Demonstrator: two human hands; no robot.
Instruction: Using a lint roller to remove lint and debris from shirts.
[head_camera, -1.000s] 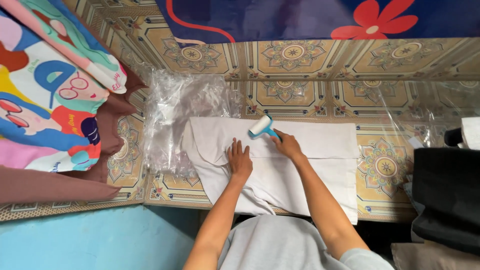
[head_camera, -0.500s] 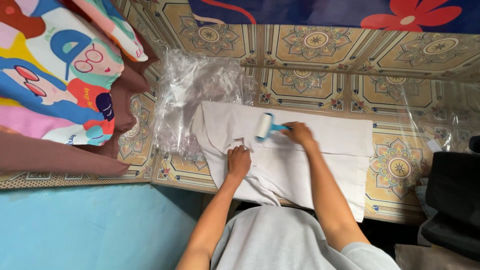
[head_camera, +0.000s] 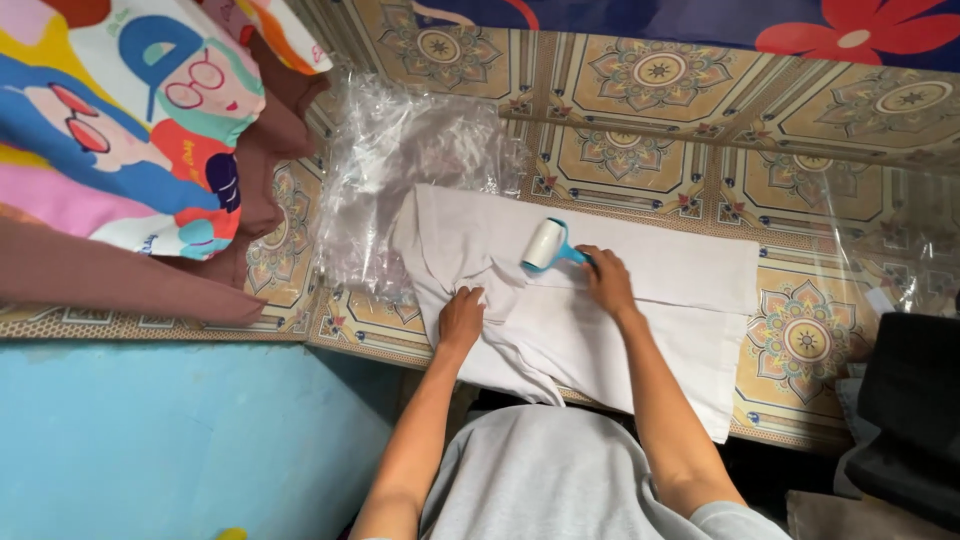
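Observation:
A white garment (head_camera: 640, 300) lies spread on a patterned tile counter (head_camera: 800, 340), its front part hanging over the edge. My right hand (head_camera: 605, 280) grips the blue handle of a lint roller (head_camera: 545, 245), whose white roll rests on the cloth. My left hand (head_camera: 461, 318) presses flat on the garment's bunched left part, fingers together.
Crumpled clear plastic wrap (head_camera: 400, 160) lies left of the garment. Colourful printed fabric (head_camera: 130, 130) and brown cloth (head_camera: 120, 280) pile at the left. Black fabric (head_camera: 910, 400) sits at the right. A blue wall (head_camera: 180, 440) drops below the counter.
The roller has slid left and slightly toward me across the garment. My left hand stays pressed on the cloth. The view has shifted.

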